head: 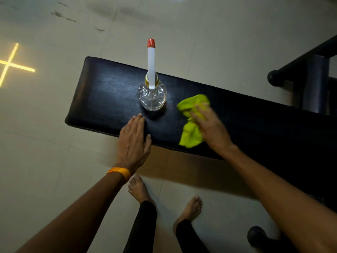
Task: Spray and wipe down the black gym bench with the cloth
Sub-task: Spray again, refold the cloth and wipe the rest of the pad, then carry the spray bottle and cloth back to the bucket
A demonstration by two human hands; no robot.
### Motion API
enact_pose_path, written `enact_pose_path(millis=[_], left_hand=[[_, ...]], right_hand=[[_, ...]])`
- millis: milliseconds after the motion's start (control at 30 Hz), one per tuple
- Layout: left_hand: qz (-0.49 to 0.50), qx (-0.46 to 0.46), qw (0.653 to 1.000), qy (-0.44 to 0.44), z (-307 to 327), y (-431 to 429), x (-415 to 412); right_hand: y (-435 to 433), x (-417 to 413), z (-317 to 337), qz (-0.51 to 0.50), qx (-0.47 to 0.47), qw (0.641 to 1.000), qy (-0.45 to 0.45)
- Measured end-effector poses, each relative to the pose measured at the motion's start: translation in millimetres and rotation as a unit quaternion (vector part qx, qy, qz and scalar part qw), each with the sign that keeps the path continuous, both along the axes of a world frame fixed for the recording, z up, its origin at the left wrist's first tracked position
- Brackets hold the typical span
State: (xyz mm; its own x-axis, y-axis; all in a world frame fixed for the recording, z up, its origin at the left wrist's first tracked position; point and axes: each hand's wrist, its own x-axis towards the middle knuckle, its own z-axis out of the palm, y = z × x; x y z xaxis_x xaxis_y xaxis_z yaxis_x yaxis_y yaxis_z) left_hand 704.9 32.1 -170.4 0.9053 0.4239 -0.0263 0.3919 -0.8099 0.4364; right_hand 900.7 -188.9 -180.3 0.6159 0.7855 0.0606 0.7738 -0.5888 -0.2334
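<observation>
The black padded gym bench [109, 99] runs from the left to the lower right. A clear spray bottle [152, 96] with a white nozzle and red tip stands upright on it. My right hand [209, 125] presses a crumpled lime-green cloth [191, 132] onto the pad, right of the bottle; the hand is blurred. My left hand [134, 141] lies flat on the bench's near edge, fingers apart, just below the bottle and not touching it. An orange band circles that wrist.
Pale tiled floor [45, 152] surrounds the bench. A dark metal frame [310, 70] stands at the upper right. My bare feet [138, 189] are on the floor below the bench. A round black foot cap [255, 234] sits at the lower right.
</observation>
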Motion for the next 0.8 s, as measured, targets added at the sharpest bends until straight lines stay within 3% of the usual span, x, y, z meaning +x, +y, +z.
enact_pose_path(millis=[67, 133, 267, 367, 667, 800], left_hand=[[0.045, -0.061, 0.997, -0.016, 12.4, 2.7, 7.5], [0.08, -0.122, 0.988, -0.05, 27.5, 6.3, 20.3], [0.14, -0.229, 0.955, -0.124, 64.2, 12.9, 62.7], [0.151, -0.287, 0.932, -0.163, 88.3, 15.9, 97.9], [0.111, -0.249, 0.942, -0.194, 137.6, -17.8, 125.6], [0.105, -0.267, 0.93, -0.23, 186.8, -59.9, 115.9]], right_hand=[[-18.4, 19.4, 10.8, -0.169, 0.005, 0.985, 0.035], [-19.3, 16.8, 19.1, -0.251, -0.005, 0.966, 0.055], [-6.2, -3.2, 40.4, -0.235, -0.003, 0.969, 0.077], [5.4, -5.2, 62.9, -0.277, 0.008, 0.954, 0.117], [-15.6, 6.9, 131.9, -0.343, 0.088, 0.915, 0.192], [-54.0, 0.4, 171.4, -0.384, 0.118, 0.894, 0.2]])
